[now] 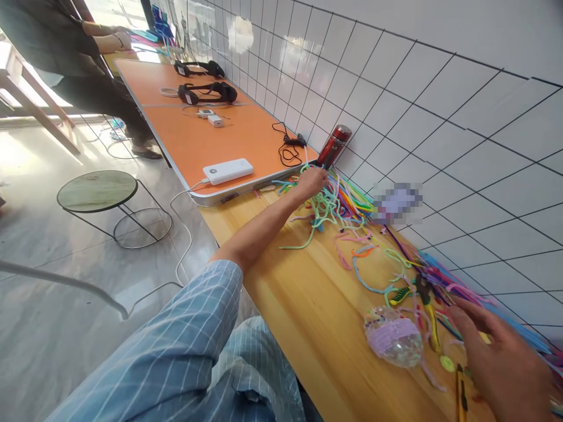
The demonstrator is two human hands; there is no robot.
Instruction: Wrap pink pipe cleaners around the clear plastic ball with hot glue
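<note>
My left hand (313, 181) reaches far across to a tangle of pale green pipe cleaners (328, 206), its fingers curled closed among the strands; the fingertips are partly hidden. Just behind it a red thermos flask (333, 147) leans near the tiled wall. At the right, my right hand (501, 354) is slightly blurred, thumb and forefinger brought together; what they pinch, if anything, is unclear. Close to that hand lie pliers with yellow-green handles (430, 322). A clear plastic ball (393, 337) wrapped with lilac pipe cleaner sits to its left. A yellow-and-black tool (461, 392) lies below.
Loose coloured pipe cleaners (369, 284) run along the wooden table (303, 310). An orange-topped table (246, 135) adjoins it, holding a white power bank (227, 170), cables and black head straps (206, 92). A round stool (97, 190) stands left. Another person (57, 53) works beyond.
</note>
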